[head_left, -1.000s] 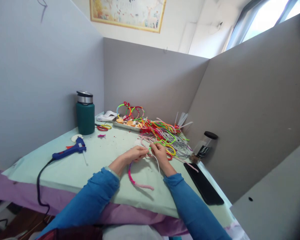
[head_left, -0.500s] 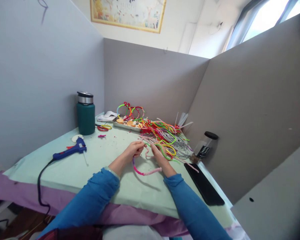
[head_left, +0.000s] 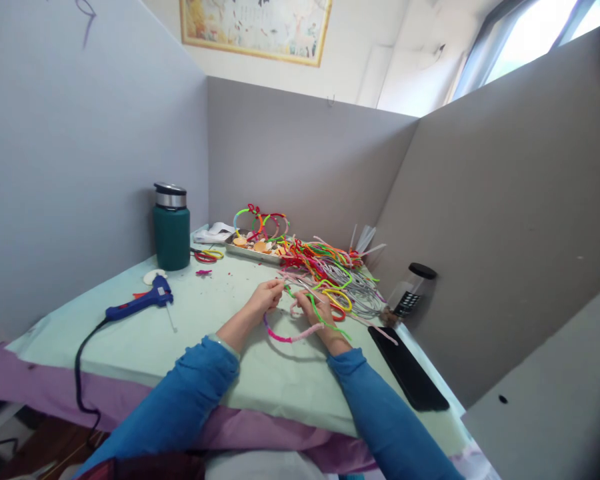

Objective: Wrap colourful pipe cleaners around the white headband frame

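Winding, seemingly, green pipe cleaner [head_left: 315,313] onto pink-purple pipe-cleaner arc [head_left: 280,339] over counter [head_left: 180,360], L hand [head_left: 264,301] pinching arc, R hand [head_left: 321,312] pinching green; next turn prob. needs L steady, R taut.

Nothing legible from here
Marks too small on the poster [head_left: 255,33], and on the glue gun [head_left: 139,305] near the left edge of the counter [head_left: 205,303].
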Demonstrator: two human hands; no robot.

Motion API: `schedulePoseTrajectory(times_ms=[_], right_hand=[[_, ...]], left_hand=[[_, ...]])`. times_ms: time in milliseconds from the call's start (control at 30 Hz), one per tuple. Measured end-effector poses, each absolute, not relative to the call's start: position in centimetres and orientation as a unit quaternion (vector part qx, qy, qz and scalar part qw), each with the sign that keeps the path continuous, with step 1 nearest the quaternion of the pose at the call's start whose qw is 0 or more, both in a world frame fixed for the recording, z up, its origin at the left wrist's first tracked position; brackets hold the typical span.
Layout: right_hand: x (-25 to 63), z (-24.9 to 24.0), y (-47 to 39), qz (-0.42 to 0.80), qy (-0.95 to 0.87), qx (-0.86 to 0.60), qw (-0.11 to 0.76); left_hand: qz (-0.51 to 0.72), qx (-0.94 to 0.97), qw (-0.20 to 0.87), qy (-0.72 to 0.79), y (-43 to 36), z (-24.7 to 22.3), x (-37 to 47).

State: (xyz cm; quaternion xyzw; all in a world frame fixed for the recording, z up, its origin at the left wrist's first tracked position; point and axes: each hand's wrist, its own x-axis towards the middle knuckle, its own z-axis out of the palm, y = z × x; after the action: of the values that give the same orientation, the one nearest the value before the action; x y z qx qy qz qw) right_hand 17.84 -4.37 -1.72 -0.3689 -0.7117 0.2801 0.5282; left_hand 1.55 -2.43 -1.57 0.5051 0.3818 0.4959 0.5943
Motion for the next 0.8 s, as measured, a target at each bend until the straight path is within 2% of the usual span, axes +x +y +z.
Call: schedulePoseTrajectory(times_ms=[133,333,500,800], right_hand=[[17.8,-1.8,-4.3,0.287,-0.721,-0.375,0.508],[17.7,-1.9,-4.1,0.389,-0.707,-0.354,0.474],[17.7,-2.4,-3.5,0.423,-0.705,-0.343,0.454],[17.6,-2.9,-3.2,0.453,-0.684,-0.31,0.479]], left_hand=[[0.507,0.511,0.564,0.404,-2.2,-1.8,1.6],[0.499,0.528,0.539,0.426,-2.5,-1.4,1.8],[0.485,0.587,0.497,0.417,-2.5,-1.6,1.9],[0.506,0.606,0.447,0.421,-2.2,-2.1,1.8]])
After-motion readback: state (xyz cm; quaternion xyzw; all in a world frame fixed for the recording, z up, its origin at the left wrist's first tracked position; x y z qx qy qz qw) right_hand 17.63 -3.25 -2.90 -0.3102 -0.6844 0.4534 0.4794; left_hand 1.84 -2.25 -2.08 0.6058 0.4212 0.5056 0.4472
